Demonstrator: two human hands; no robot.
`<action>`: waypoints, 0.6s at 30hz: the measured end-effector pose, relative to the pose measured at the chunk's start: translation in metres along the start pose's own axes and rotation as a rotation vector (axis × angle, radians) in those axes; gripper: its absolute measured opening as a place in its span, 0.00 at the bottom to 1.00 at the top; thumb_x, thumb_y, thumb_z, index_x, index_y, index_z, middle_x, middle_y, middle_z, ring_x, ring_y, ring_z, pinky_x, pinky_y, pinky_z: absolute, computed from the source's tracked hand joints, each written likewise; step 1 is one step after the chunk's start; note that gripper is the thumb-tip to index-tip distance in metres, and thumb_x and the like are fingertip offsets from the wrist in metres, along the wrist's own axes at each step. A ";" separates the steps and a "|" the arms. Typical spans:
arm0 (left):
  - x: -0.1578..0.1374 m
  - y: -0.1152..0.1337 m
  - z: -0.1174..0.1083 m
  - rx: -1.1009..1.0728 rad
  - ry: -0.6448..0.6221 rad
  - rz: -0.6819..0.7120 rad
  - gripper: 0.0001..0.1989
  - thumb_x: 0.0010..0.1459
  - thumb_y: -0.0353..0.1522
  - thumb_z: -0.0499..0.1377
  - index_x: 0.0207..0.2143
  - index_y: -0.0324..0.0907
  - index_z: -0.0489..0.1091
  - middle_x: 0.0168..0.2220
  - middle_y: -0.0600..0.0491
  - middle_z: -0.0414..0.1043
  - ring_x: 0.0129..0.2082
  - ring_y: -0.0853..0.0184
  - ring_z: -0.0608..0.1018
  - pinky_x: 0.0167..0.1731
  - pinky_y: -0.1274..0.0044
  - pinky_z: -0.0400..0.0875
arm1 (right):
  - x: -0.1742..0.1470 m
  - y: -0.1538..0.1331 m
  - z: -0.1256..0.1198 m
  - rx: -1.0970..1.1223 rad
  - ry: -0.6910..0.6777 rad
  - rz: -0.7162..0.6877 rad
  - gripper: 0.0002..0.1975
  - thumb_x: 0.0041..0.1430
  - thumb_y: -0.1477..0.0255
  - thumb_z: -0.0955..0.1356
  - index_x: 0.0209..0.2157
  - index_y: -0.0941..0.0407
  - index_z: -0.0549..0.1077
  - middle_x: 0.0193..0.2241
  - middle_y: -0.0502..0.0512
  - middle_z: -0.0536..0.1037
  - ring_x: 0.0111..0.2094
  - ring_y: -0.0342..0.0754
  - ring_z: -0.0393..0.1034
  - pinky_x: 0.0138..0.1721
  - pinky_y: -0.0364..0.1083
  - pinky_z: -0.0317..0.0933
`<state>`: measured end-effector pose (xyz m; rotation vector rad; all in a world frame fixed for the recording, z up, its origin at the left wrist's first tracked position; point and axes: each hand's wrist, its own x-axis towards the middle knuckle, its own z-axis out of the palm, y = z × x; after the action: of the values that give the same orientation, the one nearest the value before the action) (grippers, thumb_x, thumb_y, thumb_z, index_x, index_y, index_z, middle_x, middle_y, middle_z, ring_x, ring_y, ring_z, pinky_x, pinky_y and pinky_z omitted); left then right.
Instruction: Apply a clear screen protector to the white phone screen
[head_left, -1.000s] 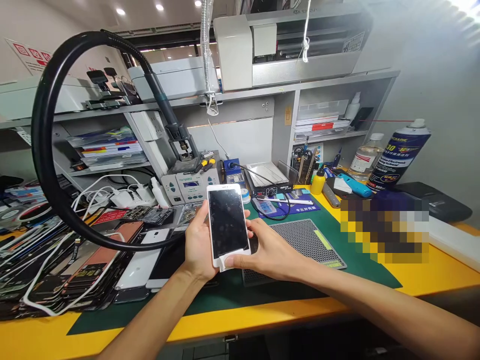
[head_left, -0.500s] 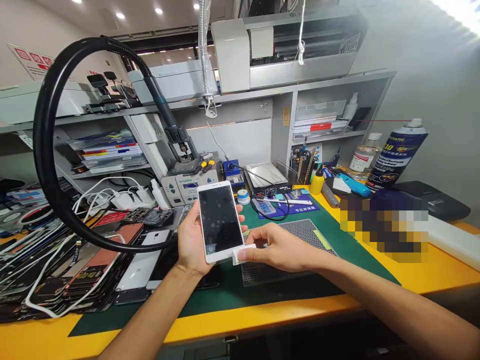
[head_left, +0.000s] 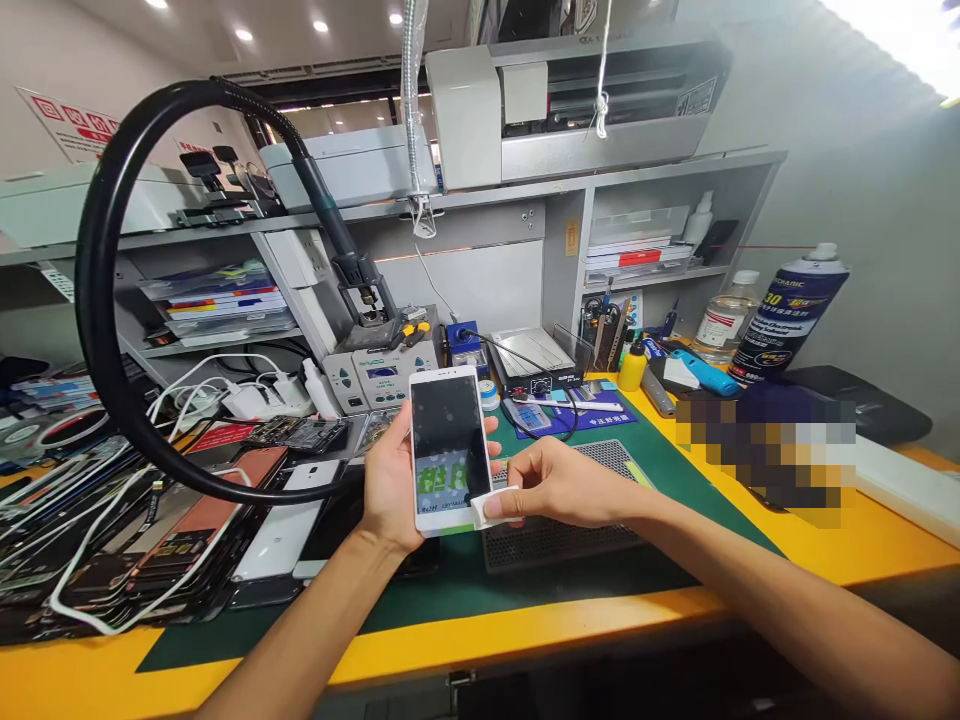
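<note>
My left hand (head_left: pixel 390 485) holds a white smartphone (head_left: pixel 448 448) upright over the green mat (head_left: pixel 525 570), screen toward me. The dark screen shows a green reflection in its lower part. My right hand (head_left: pixel 559 483) pinches a small white pad (head_left: pixel 491 507) between thumb and fingers and presses it against the phone's lower right corner. Under the right hand lies a grey perforated pad (head_left: pixel 570 535).
A heap of phones and phone parts (head_left: pixel 150 530) covers the left of the yellow bench (head_left: pixel 847 540). A black hose loop (head_left: pixel 101 300) arcs over it. Soldering stations (head_left: pixel 379 370), a hot plate (head_left: pixel 536 355), bottles and a blue spray can (head_left: pixel 787 310) line the back.
The phone has tilted more upright and its screen now catches a green reflection. My right hand with the white pad has moved from the phone's bottom edge to its lower right corner.
</note>
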<state>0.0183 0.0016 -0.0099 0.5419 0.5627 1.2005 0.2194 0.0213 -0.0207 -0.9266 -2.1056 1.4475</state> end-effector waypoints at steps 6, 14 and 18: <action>0.002 -0.006 0.002 0.000 -0.045 -0.031 0.28 0.69 0.45 0.47 0.59 0.33 0.69 0.45 0.36 0.79 0.40 0.48 0.83 0.43 0.57 0.77 | 0.005 0.012 -0.005 0.031 0.108 -0.002 0.24 0.50 0.52 0.75 0.19 0.57 0.69 0.21 0.50 0.76 0.23 0.42 0.63 0.26 0.43 0.52; 0.000 -0.011 0.004 0.020 -0.114 -0.056 0.27 0.68 0.44 0.50 0.59 0.35 0.68 0.45 0.39 0.79 0.42 0.47 0.82 0.45 0.57 0.76 | 0.006 0.009 -0.012 0.095 0.241 -0.011 0.26 0.47 0.52 0.76 0.19 0.57 0.65 0.19 0.50 0.74 0.25 0.45 0.70 0.26 0.43 0.55; 0.001 -0.013 0.003 0.034 -0.146 -0.055 0.26 0.68 0.44 0.50 0.60 0.36 0.68 0.45 0.40 0.80 0.42 0.48 0.82 0.46 0.57 0.76 | 0.006 0.009 -0.014 0.138 0.303 -0.039 0.25 0.47 0.51 0.76 0.21 0.57 0.67 0.19 0.51 0.75 0.25 0.46 0.71 0.26 0.43 0.57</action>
<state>0.0292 -0.0012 -0.0164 0.6338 0.4707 1.0914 0.2273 0.0369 -0.0237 -0.9771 -1.7731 1.3208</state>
